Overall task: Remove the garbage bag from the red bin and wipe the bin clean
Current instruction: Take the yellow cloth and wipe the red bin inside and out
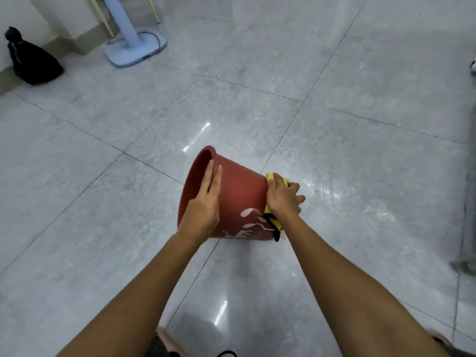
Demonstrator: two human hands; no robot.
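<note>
The red bin (240,199) lies on its side above the floor, its open mouth facing left and its base to the right. White leaf patterns mark its lower wall. My left hand (204,202) rests flat on the bin's wall near the rim, fingers straight. My right hand (283,197) presses a yellow cloth (273,222) against the bin's base; a black strip hangs from the cloth's lower edge. A tied black garbage bag (32,60) sits on the floor by the wall at far left.
A pale blue fan stand (135,46) with its cord stands at the back left on the grey tiled floor (334,124). Thin yellow poles lean by the wall behind it. A dark post runs down the right edge.
</note>
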